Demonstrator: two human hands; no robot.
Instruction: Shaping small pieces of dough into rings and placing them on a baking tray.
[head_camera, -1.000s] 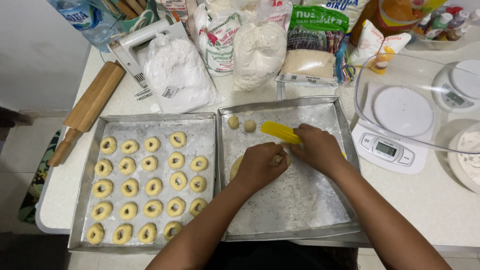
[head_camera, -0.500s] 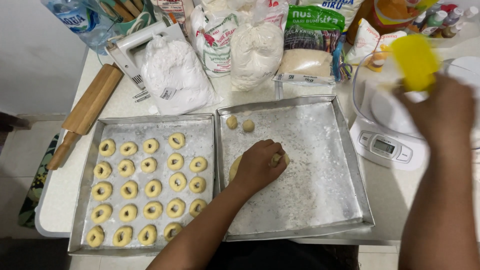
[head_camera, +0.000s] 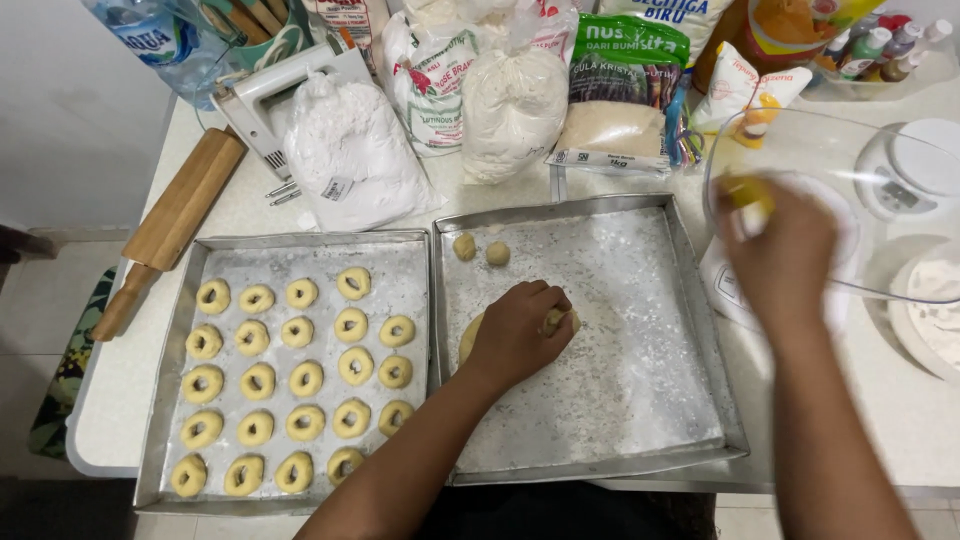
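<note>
At frame centre the left hand (head_camera: 515, 335) curls its fingers down onto a flat piece of dough (head_camera: 470, 335) in the floured right tray (head_camera: 640, 400), while the blurred right hand (head_camera: 785, 255), upper right, pinches a yellow tool (head_camera: 748, 192) at the glass bowl (head_camera: 900, 160)

— What is on the left?

— A flat metal tray of small ring-shaped dough cookies (head_camera: 290, 365). A long wooden rolling pin (head_camera: 175, 225) lies at its far left.

— And far back?

— Clear bags of white flour (head_camera: 350, 150), a green bag of sugar (head_camera: 622, 90), a white hand mixer (head_camera: 270, 95).
</note>
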